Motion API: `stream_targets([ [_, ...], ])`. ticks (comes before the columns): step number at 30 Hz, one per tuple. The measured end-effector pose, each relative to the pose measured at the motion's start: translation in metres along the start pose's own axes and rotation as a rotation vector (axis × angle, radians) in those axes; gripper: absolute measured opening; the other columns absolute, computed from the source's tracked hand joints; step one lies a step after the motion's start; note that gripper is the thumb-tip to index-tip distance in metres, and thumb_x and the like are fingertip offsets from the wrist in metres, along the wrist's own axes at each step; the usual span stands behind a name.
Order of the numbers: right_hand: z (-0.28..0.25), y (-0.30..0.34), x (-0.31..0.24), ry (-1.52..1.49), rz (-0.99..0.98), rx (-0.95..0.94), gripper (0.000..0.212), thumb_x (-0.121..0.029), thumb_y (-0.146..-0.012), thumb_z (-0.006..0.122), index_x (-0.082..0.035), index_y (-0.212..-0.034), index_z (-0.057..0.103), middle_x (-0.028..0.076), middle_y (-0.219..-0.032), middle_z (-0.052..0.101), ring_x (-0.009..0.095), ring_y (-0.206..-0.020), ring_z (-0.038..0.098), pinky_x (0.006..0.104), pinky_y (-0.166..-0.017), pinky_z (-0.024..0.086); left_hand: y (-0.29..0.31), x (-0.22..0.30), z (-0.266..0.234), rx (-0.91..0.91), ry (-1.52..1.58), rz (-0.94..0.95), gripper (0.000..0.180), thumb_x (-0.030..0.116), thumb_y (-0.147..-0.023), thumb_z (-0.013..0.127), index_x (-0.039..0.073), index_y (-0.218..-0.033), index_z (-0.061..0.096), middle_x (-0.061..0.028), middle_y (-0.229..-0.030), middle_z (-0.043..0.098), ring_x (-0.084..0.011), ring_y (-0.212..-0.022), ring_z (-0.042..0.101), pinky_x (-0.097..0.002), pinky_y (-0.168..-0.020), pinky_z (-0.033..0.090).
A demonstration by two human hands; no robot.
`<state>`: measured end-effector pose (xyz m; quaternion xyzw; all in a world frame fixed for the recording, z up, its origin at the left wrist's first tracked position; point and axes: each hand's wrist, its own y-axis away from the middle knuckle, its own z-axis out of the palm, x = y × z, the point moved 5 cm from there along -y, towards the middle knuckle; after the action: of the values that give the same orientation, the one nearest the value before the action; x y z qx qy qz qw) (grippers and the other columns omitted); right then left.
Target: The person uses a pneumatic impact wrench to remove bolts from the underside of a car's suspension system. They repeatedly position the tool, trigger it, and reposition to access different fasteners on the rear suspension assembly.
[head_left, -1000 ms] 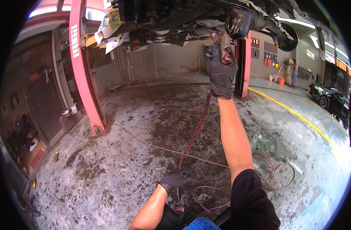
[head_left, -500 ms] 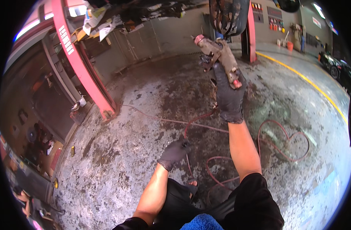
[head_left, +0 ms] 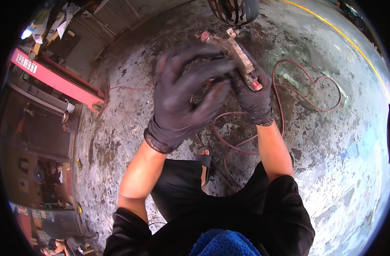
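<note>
My right hand (head_left: 254,96), in a black glove, is closed around a grimy grey metal tool (head_left: 239,57) with red ends. The tool is raised in front of me, slanting from upper left to lower right; its exact kind I cannot make out. My left hand (head_left: 182,91), also gloved in black, is up close to the tool's left side. Its fingers are spread and smeared by motion, with nothing seen in them. They hide part of the tool, and contact between them cannot be told. Just beyond the tool hangs a dark grooved tyre (head_left: 234,12).
A reddish hose (head_left: 284,85) loops over the stained floor (head_left: 114,141) below my hands. One of my sandalled feet (head_left: 205,160) is beside it. A red lift post (head_left: 58,79) stands at the left. A yellow line (head_left: 335,30) crosses the floor at far right.
My left hand has risen from low near my knee to beside the tool, and its fingers have spread. My right hand still grips the tool. The view has tipped further down.
</note>
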<state>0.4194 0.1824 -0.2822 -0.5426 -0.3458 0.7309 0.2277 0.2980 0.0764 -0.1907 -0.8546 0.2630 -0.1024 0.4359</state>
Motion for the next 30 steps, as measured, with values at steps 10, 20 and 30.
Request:
stream_targets([
  [10,-0.04,0.028,0.026,0.053,-0.035,0.077,0.023,-0.002,-0.081,0.07,0.0,-0.104,0.07,0.016,-0.097,0.074,0.024,-0.087,0.073,0.0335,-0.076,0.056,-0.059,0.053,0.077,0.174,-0.343,0.483,0.03,0.03,-0.1,0.061,0.005,-0.112,0.072,-0.005,-0.101,0.072,-0.0162,-0.086,0.069,-0.0291,-0.077,0.057],
  [20,-0.056,0.029,0.012,0.028,-0.139,0.091,0.028,-0.004,-0.081,0.075,0.001,-0.108,0.067,0.013,-0.107,0.073,0.022,-0.099,0.07,0.0366,-0.088,0.054,-0.066,0.066,0.06,-0.396,-0.159,0.422,0.014,0.031,-0.074,0.074,0.027,-0.088,0.072,0.0022,-0.106,0.062,-0.022,-0.117,0.055,-0.0516,-0.11,0.031],
  [30,-0.074,0.034,0.02,-0.044,-0.07,0.178,0.023,-0.01,-0.075,0.08,-0.001,-0.092,0.068,0.009,-0.09,0.071,0.019,-0.08,0.067,0.0333,-0.075,0.052,-0.079,0.085,0.071,-0.414,-0.255,0.523,0.024,0.029,-0.073,0.076,0.033,-0.096,0.069,0.007,-0.108,0.059,-0.0187,-0.114,0.053,-0.0496,-0.108,0.032],
])
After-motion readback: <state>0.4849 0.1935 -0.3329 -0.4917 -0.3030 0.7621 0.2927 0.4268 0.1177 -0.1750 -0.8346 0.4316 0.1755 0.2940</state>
